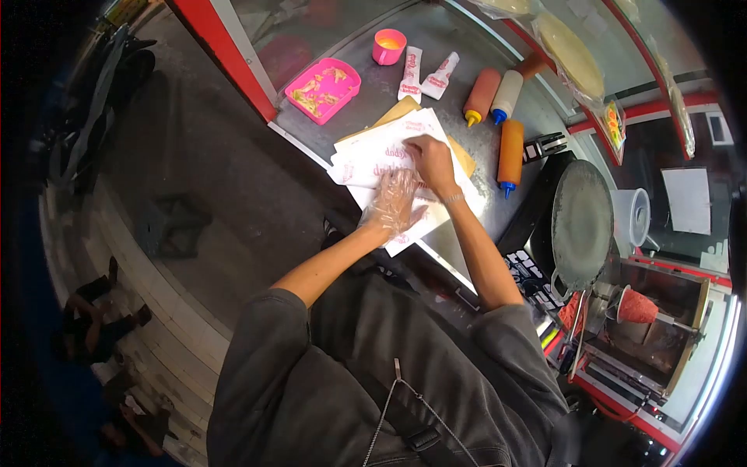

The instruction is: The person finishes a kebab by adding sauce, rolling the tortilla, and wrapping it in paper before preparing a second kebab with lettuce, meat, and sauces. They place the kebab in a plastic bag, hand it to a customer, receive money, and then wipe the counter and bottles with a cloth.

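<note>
White wrapping paper (389, 159) with red "Kebab" print lies in overlapping sheets at the counter's front edge, apparently partly rolled or folded. My left hand (395, 198), in a clear plastic glove, has its fingers bent around the folded paper. Bare, with a bracelet at the wrist, my right hand (433, 162) grips the paper just above and to the right, fingers curled. Whatever may be inside the paper is hidden. Under the sheets shows a brown board or paper (464, 158). Two wrapped kebab rolls (411, 75) lie beyond them.
At the back left are a pink tray (342, 110) with food scraps and a pink cup (388, 47). Sauce bottles (510, 152) lie to the right. Farther right are a round griddle (582, 226) and a meat cone (636, 306) on a spit. A red post (226, 58) borders the counter.
</note>
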The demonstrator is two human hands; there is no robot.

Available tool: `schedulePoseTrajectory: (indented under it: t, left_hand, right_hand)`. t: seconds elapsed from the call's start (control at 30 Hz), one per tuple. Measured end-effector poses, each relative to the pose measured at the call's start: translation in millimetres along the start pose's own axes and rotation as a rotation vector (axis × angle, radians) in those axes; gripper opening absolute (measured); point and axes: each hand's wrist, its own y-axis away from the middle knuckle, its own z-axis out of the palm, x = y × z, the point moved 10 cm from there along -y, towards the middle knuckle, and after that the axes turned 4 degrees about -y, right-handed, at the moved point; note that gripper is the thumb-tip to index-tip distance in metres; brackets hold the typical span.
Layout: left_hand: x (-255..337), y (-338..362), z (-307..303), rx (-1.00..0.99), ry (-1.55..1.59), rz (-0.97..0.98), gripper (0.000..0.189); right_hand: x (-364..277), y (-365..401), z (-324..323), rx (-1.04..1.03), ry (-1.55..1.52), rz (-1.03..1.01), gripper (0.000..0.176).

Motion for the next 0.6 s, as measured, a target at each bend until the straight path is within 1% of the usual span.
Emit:
schedulePoseTrajectory:
  t: [0.03, 0.1, 0.17, 0.2, 0.23, 0.3, 0.33, 0.37, 0.43, 0.47, 0.5, 0.57, 0.6]
  left_hand:
    - [-1, 4, -5, -0.016, -0.037, -0.022, 0.078]
    - [-6, 10, -3, -0.034, -0.075, -0.048, 0.080]
    - [-17, 19, -7, 0.125, -0.253, -0.063, 0.083]
    - [-25, 28, -17, 0.171, -0.145, -0.085, 0.083]
    - [-29, 38, -26, 0.165, -0.148, -0.081, 0.083]
    - [-57, 62, -55, 0.258, 0.113, -0.256, 0.083]
    - [-60, 79, -73, 0.338, 0.178, -0.328, 0.075]
    - [-61, 82, -68, 0.332, 0.167, -0.323, 0.075]
    - [-78, 89, -6, 0.188, 1.054, -0.502, 0.064]
    - [-78, 85, 23, 0.361, 1.606, -0.564, 0.052]
    - [-73, 74, 18, 0.363, 1.603, -0.563, 0.052]
    - [-69, 53, 27, 0.431, 2.125, -0.807, 0.049]
    - [-71, 37, 26, 0.433, 2.126, -0.803, 0.049]
  right_hand:
    - [-11, 18, -10, 0.064, -0.024, -0.048, 0.021]
    - [-36, 67, -20, -0.009, -0.031, -0.031, 0.041]
    - [-64, 106, -13, -0.082, 0.190, -0.243, 0.054]
    - [-59, 116, -2, -0.135, 0.216, -0.207, 0.060]
    - [-58, 116, -3, -0.133, 0.211, -0.201, 0.060]
    - [-58, 106, -5, -0.084, 0.253, -0.237, 0.058]
    - [-61, 97, -9, -0.058, 0.263, -0.253, 0.052]
    - [-58, 91, -11, -0.049, 0.254, -0.246, 0.052]
    - [-47, 88, -9, -0.100, 0.105, -0.163, 0.048]
    - [-51, 93, -12, -0.024, 0.127, -0.207, 0.047]
    - [-55, 99, -8, -0.022, 0.126, -0.209, 0.047]
    - [-58, 116, -7, 0.047, 0.118, -0.065, 0.049]
    - [-64, 119, -8, 0.090, 0.127, -0.062, 0.048]
